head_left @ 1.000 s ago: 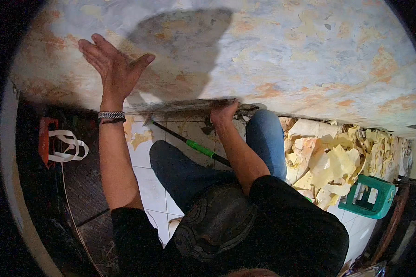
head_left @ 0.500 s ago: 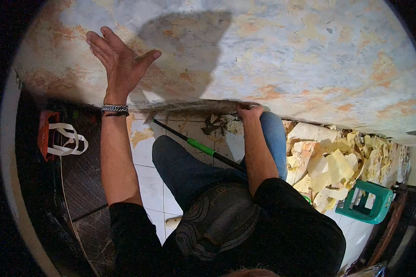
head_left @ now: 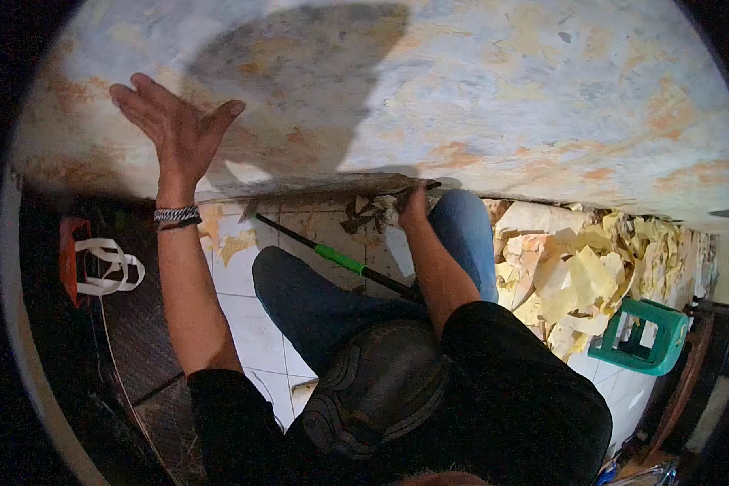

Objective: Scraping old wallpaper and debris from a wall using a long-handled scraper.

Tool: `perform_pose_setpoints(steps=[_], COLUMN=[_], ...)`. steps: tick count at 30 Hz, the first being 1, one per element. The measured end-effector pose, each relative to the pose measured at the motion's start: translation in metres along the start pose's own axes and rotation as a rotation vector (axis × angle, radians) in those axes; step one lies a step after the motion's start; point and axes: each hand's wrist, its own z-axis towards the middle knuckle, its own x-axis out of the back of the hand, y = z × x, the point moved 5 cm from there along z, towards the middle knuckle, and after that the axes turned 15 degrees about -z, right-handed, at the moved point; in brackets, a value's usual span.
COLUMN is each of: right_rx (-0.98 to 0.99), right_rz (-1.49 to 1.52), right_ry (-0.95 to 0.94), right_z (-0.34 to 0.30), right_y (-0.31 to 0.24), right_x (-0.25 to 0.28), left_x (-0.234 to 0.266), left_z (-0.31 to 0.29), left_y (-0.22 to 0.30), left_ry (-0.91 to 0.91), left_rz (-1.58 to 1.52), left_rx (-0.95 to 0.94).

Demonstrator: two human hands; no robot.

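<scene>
My left hand [head_left: 178, 134] is open, its fingers spread against the patchy, peeling wall [head_left: 510, 89]; a bracelet circles that wrist. Low at the foot of the wall, my right hand [head_left: 415, 206] is closed around a slim tool with a dark end [head_left: 434, 185]; the rest of it is hidden, so its kind is unclear. Crumpled dark and pale scraps [head_left: 370, 215] lie on the floor beside this hand. A long-handled scraper [head_left: 340, 257] with a black shaft and green sleeve slants across the floor, its head close to the wall.
Torn yellowish wallpaper [head_left: 575, 279] is heaped along the wall at right, with a green plastic stool [head_left: 641, 336] beside it. A red bag with white handles [head_left: 77, 263] stands at left. White tiles [head_left: 247, 320] show near my bent knees.
My left hand has slid left and slightly down along the wall, still spread. My right hand has shifted left along the wall's base, and the tool's dark end now shows.
</scene>
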Motion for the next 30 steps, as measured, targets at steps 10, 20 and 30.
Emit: perform_pose_setpoints(steps=[10,20,30], right_rx=[0.444,0.234,0.247], right_rz=[-1.634,-0.893,-0.101], right_ry=[-0.911,-0.878,-1.007], right_z=[-0.086,-0.129,-0.087], right_y=[0.024,0.030,-0.009], right_x=[-0.032,-0.049,-0.080], left_x=[0.014,0.013,0.005], left_z=[-0.018,-0.007,-0.001], left_y=[-0.009,0.001,0.000], left_ry=[0.010,0.035,-0.123], left_rz=[0.030,0.015,0.045], left_rx=[0.003,0.055,0.343])
